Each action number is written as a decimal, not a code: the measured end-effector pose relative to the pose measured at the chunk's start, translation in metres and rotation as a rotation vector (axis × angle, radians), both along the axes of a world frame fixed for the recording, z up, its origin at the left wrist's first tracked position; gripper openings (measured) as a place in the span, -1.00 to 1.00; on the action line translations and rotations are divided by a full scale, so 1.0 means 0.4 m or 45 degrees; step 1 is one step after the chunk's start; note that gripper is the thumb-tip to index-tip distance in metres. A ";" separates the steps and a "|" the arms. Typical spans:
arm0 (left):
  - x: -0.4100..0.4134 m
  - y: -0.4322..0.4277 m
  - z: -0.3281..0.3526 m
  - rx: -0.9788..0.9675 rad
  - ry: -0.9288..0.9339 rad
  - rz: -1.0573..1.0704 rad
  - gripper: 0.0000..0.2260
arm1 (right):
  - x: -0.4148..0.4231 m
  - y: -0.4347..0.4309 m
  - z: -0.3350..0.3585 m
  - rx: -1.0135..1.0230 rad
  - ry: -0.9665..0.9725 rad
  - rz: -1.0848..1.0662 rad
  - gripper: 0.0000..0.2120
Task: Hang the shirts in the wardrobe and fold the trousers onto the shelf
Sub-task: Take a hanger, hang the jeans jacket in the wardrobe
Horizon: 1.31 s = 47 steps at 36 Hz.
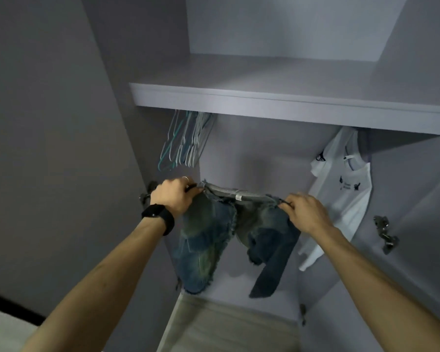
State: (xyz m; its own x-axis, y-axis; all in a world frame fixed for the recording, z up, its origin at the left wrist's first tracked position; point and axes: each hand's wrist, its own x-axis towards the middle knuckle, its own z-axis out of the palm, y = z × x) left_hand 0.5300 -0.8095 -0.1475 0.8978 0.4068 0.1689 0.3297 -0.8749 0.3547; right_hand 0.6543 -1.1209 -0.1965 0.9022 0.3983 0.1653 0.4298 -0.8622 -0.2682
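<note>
A pair of faded blue denim trousers (pixel 208 240) hangs in front of the open wardrobe, held up by its waistband. My left hand (pixel 174 196) grips the waistband's left end and my right hand (pixel 304 212) pinches its right end. The legs dangle below, frayed at the hems. Above my hands runs the grey shelf (pixel 277 97), bare on top. A white shirt (pixel 346 189) hangs under the shelf at the right side of the wardrobe.
Several empty wire hangers (pixel 186 141) hang bunched under the shelf at the left. Wardrobe doors stand open on both sides, with a metal hinge (pixel 386 233) on the right door. The wardrobe floor lies below the trousers.
</note>
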 end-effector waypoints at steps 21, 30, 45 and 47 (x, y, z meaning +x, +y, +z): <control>-0.055 0.104 -0.031 -0.375 -0.211 0.044 -0.81 | -0.091 0.112 0.034 0.265 -0.031 0.229 -0.80; -0.040 -0.044 -0.058 -0.455 -0.422 -0.483 -0.73 | -0.108 0.162 0.108 0.425 0.410 0.362 -0.74; -0.020 -0.137 -0.067 -0.921 -0.022 -0.565 -0.84 | -0.108 0.143 0.165 0.504 0.662 0.453 -0.84; -0.018 -0.154 -0.076 -1.008 -0.026 -0.588 -0.87 | -0.109 0.141 0.166 0.499 0.649 0.443 -0.86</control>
